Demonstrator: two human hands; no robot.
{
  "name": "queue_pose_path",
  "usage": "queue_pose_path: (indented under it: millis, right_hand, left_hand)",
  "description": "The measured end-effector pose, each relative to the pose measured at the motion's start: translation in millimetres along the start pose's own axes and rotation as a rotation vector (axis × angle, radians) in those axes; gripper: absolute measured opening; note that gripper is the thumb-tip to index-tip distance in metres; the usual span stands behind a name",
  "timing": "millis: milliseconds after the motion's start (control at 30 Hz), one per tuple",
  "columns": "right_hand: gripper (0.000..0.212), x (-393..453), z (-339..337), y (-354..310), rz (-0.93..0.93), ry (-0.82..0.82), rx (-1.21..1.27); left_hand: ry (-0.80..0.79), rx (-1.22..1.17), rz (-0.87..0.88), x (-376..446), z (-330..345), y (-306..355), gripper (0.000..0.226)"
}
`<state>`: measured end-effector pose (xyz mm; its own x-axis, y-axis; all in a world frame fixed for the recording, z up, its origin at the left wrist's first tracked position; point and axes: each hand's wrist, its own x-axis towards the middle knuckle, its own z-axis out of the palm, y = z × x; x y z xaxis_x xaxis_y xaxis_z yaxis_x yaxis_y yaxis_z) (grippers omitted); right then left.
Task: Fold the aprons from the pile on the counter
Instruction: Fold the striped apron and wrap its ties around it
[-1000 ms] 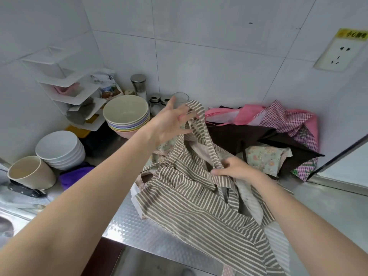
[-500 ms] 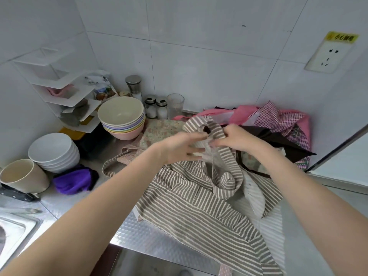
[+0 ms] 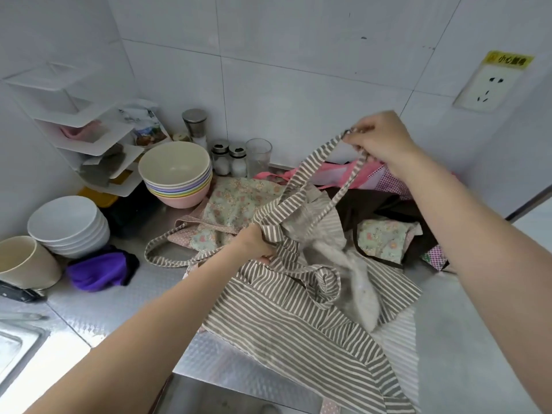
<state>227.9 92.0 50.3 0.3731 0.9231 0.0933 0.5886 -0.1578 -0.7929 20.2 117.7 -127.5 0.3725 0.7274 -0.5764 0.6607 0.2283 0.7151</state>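
The steel counter [image 3: 98, 312] runs out of view at its front and right edges, and a sink at its front-left corner is mostly cut off. The striped apron [image 3: 286, 321] lies spread over the counter's front-middle, its lower hem hanging past the front edge and cropped by the frame; its blurred pale middle is hard to read. Behind it, toward the back-right corner, the pile of aprons [image 3: 385, 210] is half hidden: brown, pink, checked and floral cloth overlap, and how many there are cannot be told. A floral apron [image 3: 236, 204] lies partly under the striped one near the stacked bowls [image 3: 176, 171].

The right hand [image 3: 379, 138] is raised above the pile, fingers curled, pinching the top of the neck strap [image 3: 316, 171], which hangs in a taut loop down to the bib. The left hand [image 3: 257, 243] grips a bunched fold of the striped apron at the bib's edge; its fingers are buried in cloth.

A purple cloth [image 3: 98, 273] sits by the white bowls [image 3: 68, 225] near the left edge, beside a cup [image 3: 24, 261] cut off by the frame.
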Motion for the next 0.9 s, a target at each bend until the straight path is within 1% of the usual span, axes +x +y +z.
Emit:
queue_pose_path:
  millis: [33, 67, 100, 133, 167, 200, 233, 267, 300, 333, 367, 400, 433, 467, 500, 533, 567, 600, 633, 667, 700, 733, 800, 833, 867, 900]
  right_hand:
    - [0.006, 1, -2, -10, 0.005, -0.024, 0.002]
    - [0.008, 2, -2, -20, 0.014, -0.043, 0.02]
    - [0.008, 4, 0, -31, 0.026, -0.064, 0.069]
    - [0.012, 9, 3, -43, 0.044, -0.087, 0.164]
    - [0.017, 14, 8, -55, 0.065, -0.114, 0.302]
    - [0.021, 19, 17, -68, 0.086, -0.151, 0.492]
    - [0.021, 22, 29, -82, 0.104, -0.202, 0.681]
    - [0.016, 24, 43, -94, 0.105, -0.27, 0.816]
    - [0.007, 24, 58, -105, 0.086, -0.351, 0.894]
    - [0.019, 21, 73, -112, 0.079, -0.436, 0.896]
    - [0.034, 19, 87, -114, 0.071, -0.544, 0.799]
    - [0.044, 18, 99, -113, 0.04, -0.627, 0.581]
    - [0.045, 16, 107, -108, -0.025, -0.685, 0.283]
    - [0.041, 16, 111, -99, -0.094, -0.676, 0.005]
    - [0.034, 20, 113, -81, -0.149, -0.603, -0.183]
    - [0.028, 21, 111, -60, -0.173, -0.515, -0.286]
    - [0.023, 23, 106, -32, -0.165, -0.455, -0.371]
    - [0.021, 24, 100, -2, -0.133, -0.434, -0.466]
    - [0.024, 22, 92, 30, -0.07, -0.444, -0.561]
    - [0.033, 19, 86, 64, 0.032, -0.486, -0.641]
    - [0.052, 13, 81, 92, 0.166, -0.529, -0.686]
    - [0.072, 4, 79, 118, 0.316, -0.558, -0.68]
    - [0.101, -15, 77, 147, 0.521, -0.601, -0.481]
    - [0.11, -23, 80, 158, 0.563, -0.604, -0.344]
    - [0.111, -28, 82, 168, 0.579, -0.589, -0.227]
    - [0.103, -33, 85, 173, 0.59, -0.565, -0.165]
  left_hand:
    - [-0.033, 0.066, -0.01, 4, 2, -3, 0.011]
    - [-0.021, 0.115, -0.005, 3, 6, -3, 0.003]
    - [-0.002, 0.119, -0.003, 3, 12, -2, 0.008]
    - [0.011, 0.124, 0.013, 5, 19, 0, 0.004]
    - [0.028, 0.146, 0.043, 4, 27, 1, 0.01]
    - [0.035, 0.18, 0.061, 3, 36, 6, 0.02]
    - [0.04, 0.164, 0.074, 3, 47, 9, 0.023]
    - [0.012, 0.084, 0.08, 5, 58, 12, 0.02]
    - [-0.042, -0.05, 0.085, 4, 69, 17, 0.014]
    - [-0.105, -0.192, 0.077, 5, 78, 22, 0.013]
    - [-0.148, -0.273, 0.088, 6, 85, 25, 0.014]
    - [-0.172, -0.331, 0.096, 7, 87, 29, 0.014]
    - [-0.178, -0.306, 0.1, 6, 87, 29, 0.017]
    - [-0.17, -0.254, 0.096, 9, 82, 28, 0.018]
    - [-0.175, -0.184, 0.106, 11, 74, 26, 0.02]
    - [-0.207, -0.119, 0.1, 13, 63, 24, 0.024]
    - [-0.203, 0.01, 0.089, 13, 48, 21, 0.028]
    - [-0.142, 0.154, 0.13, 15, 33, 16, 0.03]
    - [-0.081, 0.263, 0.181, 17, 18, 13, 0.03]
    - [-0.016, 0.292, 0.248, 17, 5, 12, 0.029]
    - [0.066, 0.301, 0.339, 15, -5, 12, 0.028]
    - [0.187, 0.261, 0.414, 15, -13, 16, 0.027]
    - [0.505, 0.213, 0.596, 18, -24, 29, 0.022]
    - [0.591, 0.208, 0.673, 21, -28, 35, 0.023]
    - [0.584, 0.261, 0.704, 30, -30, 41, 0.036]
    - [0.496, 0.388, 0.679, 41, -29, 44, 0.056]
